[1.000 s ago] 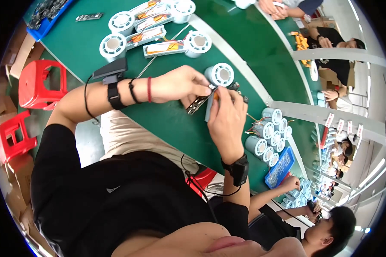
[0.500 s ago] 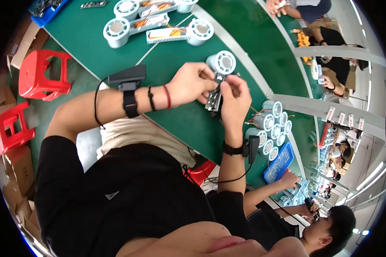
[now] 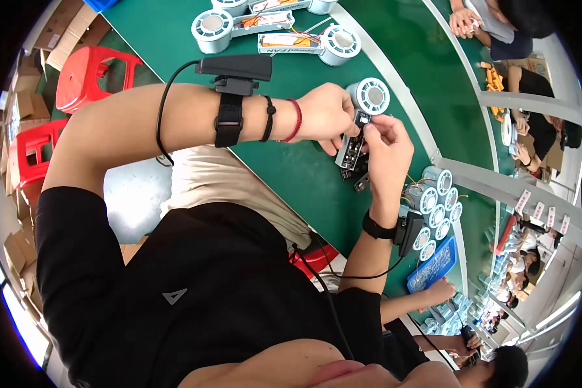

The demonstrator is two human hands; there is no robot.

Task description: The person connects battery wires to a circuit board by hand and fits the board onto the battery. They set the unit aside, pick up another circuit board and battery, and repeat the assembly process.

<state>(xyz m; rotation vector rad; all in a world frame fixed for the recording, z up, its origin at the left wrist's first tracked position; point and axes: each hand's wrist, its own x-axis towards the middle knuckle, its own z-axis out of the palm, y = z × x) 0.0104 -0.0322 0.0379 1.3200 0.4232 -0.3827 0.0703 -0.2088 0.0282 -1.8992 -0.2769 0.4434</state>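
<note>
A handheld fan with a round pale-blue head (image 3: pixel 372 96) lies on the green table in front of me. A narrow dark circuit board (image 3: pixel 350 150) with small shiny parts runs along its handle. My left hand (image 3: pixel 322 113) reaches in from the left, its fingers closed on the upper end of the board near the fan's neck. From the other side, my right hand (image 3: pixel 390 152) grips the fan at the neck between thumb and fingers, beside the board's edge. More dark boards (image 3: pixel 359 180) lie just below, partly covered by the one in my hands.
Several fans with open handles and loose wires (image 3: pixel 291 44) lie at the far side. To the right stand several round fan heads (image 3: pixel 436 200) with wires, then a blue tray (image 3: pixel 433 265) of small parts. A co-worker's hand (image 3: pixel 441 291) is beside it. Red stools (image 3: pixel 87 81) stand left.
The whole view has shifted, so the table things sit farther right. Both hands stay at the fan's neck. More of the circuit board shows between them now.
</note>
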